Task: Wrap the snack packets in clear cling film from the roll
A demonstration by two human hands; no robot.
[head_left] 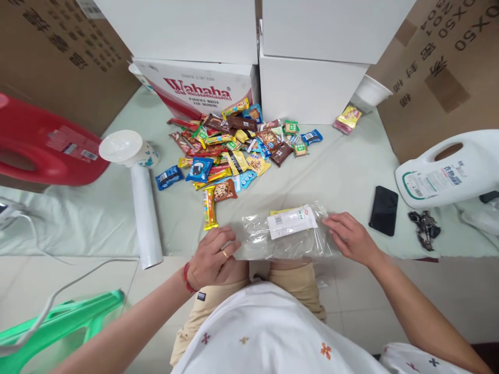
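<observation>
A clear plastic bag (255, 241) lies across the front edge of the table, stretched between my two hands. My left hand (218, 254), with a ring and a red bracelet, is closed on the bag's left end, fingers curled. At the opposite end, my right hand (353, 239) pinches the bag's edge between thumb and fingers. A white labelled packet (292, 222) shows at the bag's middle; I cannot tell if it is inside or on top. Just beyond my left hand, a yellow wrapped snack bar (209, 209) lies at the near edge of a pile of wrapped snacks (237, 148).
Left stand a paper cup (128, 148), a plastic wrap roll (146, 218) and a red jug (42, 145). Right are a black phone (383, 210), keys (424, 229) and a white detergent bottle (448, 171). White boxes (312, 88) stand behind; a green stool (89, 311) sits below left.
</observation>
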